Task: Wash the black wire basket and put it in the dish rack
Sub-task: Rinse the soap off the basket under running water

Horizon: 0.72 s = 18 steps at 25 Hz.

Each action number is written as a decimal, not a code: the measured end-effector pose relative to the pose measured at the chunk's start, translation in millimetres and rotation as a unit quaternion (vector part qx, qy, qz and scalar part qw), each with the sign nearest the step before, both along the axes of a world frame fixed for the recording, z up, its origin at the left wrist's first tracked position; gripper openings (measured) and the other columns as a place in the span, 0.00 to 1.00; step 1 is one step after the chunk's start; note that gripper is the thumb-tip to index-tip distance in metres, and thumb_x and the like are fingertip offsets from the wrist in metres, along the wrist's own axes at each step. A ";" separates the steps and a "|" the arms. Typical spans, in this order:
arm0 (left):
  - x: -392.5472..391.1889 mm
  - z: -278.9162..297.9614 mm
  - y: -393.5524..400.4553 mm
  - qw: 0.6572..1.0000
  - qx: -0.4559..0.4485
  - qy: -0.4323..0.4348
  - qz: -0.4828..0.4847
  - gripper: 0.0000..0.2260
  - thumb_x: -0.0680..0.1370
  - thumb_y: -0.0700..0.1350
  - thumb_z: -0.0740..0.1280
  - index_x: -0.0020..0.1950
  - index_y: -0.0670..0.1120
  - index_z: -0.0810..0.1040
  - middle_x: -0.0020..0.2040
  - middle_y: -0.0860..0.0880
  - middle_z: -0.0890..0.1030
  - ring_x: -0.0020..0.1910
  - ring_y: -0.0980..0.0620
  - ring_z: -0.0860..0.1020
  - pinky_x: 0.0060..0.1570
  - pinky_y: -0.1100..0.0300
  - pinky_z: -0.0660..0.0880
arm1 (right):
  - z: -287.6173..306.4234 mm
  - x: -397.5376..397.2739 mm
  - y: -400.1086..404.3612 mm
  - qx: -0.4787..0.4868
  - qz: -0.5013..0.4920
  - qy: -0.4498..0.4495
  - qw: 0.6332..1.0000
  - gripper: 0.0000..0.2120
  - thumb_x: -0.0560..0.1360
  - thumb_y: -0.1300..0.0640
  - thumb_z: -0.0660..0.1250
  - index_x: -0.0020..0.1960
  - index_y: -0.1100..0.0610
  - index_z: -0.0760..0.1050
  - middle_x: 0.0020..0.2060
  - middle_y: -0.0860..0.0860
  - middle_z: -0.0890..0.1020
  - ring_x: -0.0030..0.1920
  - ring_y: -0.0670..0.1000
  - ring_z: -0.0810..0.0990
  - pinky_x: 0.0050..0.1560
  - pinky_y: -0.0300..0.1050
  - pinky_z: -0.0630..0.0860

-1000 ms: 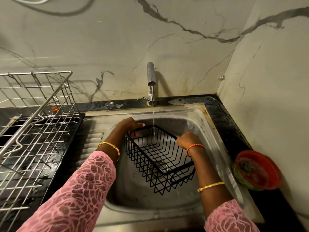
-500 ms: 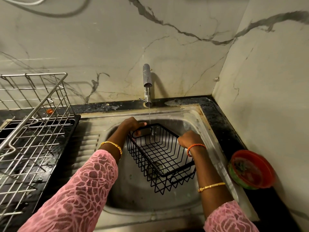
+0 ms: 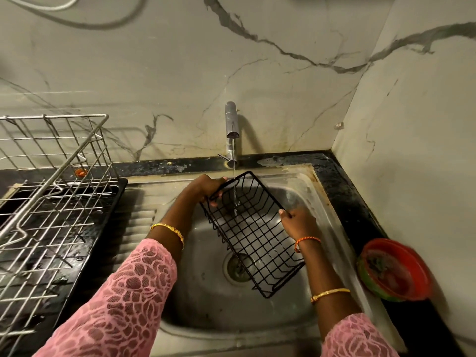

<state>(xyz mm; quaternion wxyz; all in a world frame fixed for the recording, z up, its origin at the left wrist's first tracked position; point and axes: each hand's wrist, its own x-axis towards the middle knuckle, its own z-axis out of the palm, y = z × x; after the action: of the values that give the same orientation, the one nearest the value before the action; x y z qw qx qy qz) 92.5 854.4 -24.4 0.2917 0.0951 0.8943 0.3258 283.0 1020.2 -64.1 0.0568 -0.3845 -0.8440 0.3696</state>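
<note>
black wire basket point(image 3: 253, 235) gripped by left hand point(image 3: 203, 188) and right hand point(image 3: 296, 222) over steel sink point(image 3: 211, 300), marble walls.

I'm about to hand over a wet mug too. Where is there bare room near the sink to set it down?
The ribbed drainboard, between the dish rack and the sink bowl, is bare. The rack's wire floor looks free as well. The bowl is crowded: left hand and right hand hold the black wire basket under the tap. A red bowl fills the right counter.

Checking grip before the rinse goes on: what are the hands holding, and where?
Both hold the black wire basket: left hand grips its far rim corner, right hand its right rim.
</note>
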 end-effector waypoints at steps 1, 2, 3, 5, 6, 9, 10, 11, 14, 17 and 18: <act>0.1 4.5 -0.2 1.000 0.016 -0.009 -0.010 0.21 0.79 0.59 0.59 0.39 0.44 0.77 0.36 0.47 0.81 0.28 0.54 0.79 0.28 0.65 0.73 | -9.1 -1.2 -0.5 -0.010 0.001 0.009 1.000 0.18 0.78 0.49 0.61 0.32 0.57 0.72 0.33 0.58 0.77 0.41 0.59 0.77 0.41 0.47 0.71; -1.5 7.5 0.7 0.999 0.033 -0.013 -0.018 0.20 0.79 0.59 0.60 0.38 0.45 0.77 0.38 0.46 0.81 0.30 0.53 0.79 0.36 0.61 0.75 | -17.7 -2.4 -1.3 -0.022 0.000 0.012 1.000 0.18 0.78 0.49 0.60 0.37 0.59 0.76 0.36 0.60 0.79 0.43 0.58 0.77 0.42 0.46 0.70; -1.5 11.4 1.8 0.998 0.047 -0.013 -0.026 0.19 0.79 0.58 0.61 0.38 0.45 0.77 0.38 0.46 0.81 0.32 0.52 0.78 0.40 0.59 0.76 | -25.7 -3.2 -1.9 -0.034 -0.005 0.014 0.999 0.18 0.78 0.48 0.59 0.43 0.61 0.78 0.41 0.61 0.81 0.45 0.59 0.78 0.44 0.46 0.71; -1.5 17.9 7.6 0.997 0.058 -0.006 -0.049 0.16 0.79 0.55 0.62 0.39 0.45 0.77 0.33 0.48 0.79 0.29 0.54 0.76 0.36 0.62 0.73 | -37.9 -3.6 -2.6 -0.052 -0.021 0.025 0.998 0.18 0.79 0.49 0.59 0.53 0.62 0.79 0.50 0.62 0.81 0.52 0.61 0.78 0.50 0.47 0.72; -1.4 20.4 11.8 0.996 0.060 0.001 -0.065 0.15 0.79 0.54 0.63 0.40 0.44 0.77 0.32 0.49 0.79 0.27 0.54 0.74 0.32 0.63 0.71 | -42.0 -3.5 -2.9 -0.056 -0.023 0.032 0.998 0.17 0.79 0.50 0.60 0.55 0.62 0.78 0.53 0.62 0.81 0.55 0.62 0.77 0.51 0.45 0.71; -3.8 24.6 25.6 0.992 0.050 0.038 -0.106 0.14 0.77 0.53 0.67 0.45 0.42 0.78 0.36 0.46 0.80 0.29 0.53 0.76 0.30 0.62 0.74 | -53.8 -3.1 -4.8 -0.084 -0.025 0.055 0.995 0.14 0.79 0.54 0.59 0.56 0.60 0.78 0.55 0.61 0.80 0.56 0.60 0.77 0.46 0.40 0.67; -5.0 25.6 30.7 0.991 0.031 0.057 -0.117 0.15 0.76 0.54 0.68 0.48 0.41 0.78 0.39 0.45 0.80 0.33 0.52 0.78 0.32 0.61 0.75 | -58.5 -3.2 -5.4 -0.102 -0.031 0.063 0.992 0.13 0.79 0.54 0.59 0.57 0.59 0.78 0.54 0.61 0.80 0.54 0.60 0.77 0.45 0.39 0.67; -3.4 27.5 35.7 0.988 0.006 0.078 -0.131 0.17 0.75 0.54 0.68 0.51 0.41 0.78 0.43 0.44 0.81 0.38 0.50 0.79 0.37 0.59 0.76 | -62.5 -3.2 -6.5 -0.119 -0.037 0.071 0.990 0.13 0.79 0.55 0.60 0.57 0.58 0.78 0.52 0.60 0.81 0.51 0.58 0.78 0.44 0.40 0.68; 6.0 26.2 51.8 0.966 -0.088 0.161 -0.185 0.24 0.75 0.60 0.66 0.61 0.43 0.75 0.53 0.43 0.79 0.52 0.46 0.78 0.52 0.54 0.75 | -75.9 -5.1 -8.0 -0.165 -0.064 0.116 0.977 0.11 0.79 0.58 0.60 0.58 0.54 0.79 0.41 0.55 0.81 0.35 0.50 0.74 0.34 0.40 0.69; 11.1 25.2 63.7 0.944 -0.167 0.211 -0.190 0.35 0.69 0.73 0.60 0.61 0.46 0.75 0.55 0.46 0.79 0.54 0.45 0.77 0.55 0.50 0.75 | -84.2 -8.3 -9.1 -0.164 -0.074 0.160 0.971 0.12 0.78 0.61 0.60 0.57 0.55 0.79 0.36 0.49 0.76 0.31 0.45 0.70 0.31 0.38 0.69; 8.9 25.6 64.8 0.945 -0.158 0.210 -0.197 0.37 0.67 0.76 0.58 0.60 0.47 0.76 0.53 0.47 0.80 0.53 0.46 0.78 0.54 0.51 0.75 | -88.1 -9.3 -10.0 -0.161 -0.081 0.172 0.968 0.12 0.78 0.62 0.60 0.57 0.55 0.79 0.36 0.49 0.76 0.32 0.46 0.71 0.32 0.39 0.70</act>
<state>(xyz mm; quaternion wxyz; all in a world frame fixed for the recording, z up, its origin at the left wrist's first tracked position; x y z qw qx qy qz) 101.4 919.3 1.2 0.1673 0.2879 0.9387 0.0890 273.8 1010.2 -152.2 0.1686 -0.3864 -0.7167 0.5556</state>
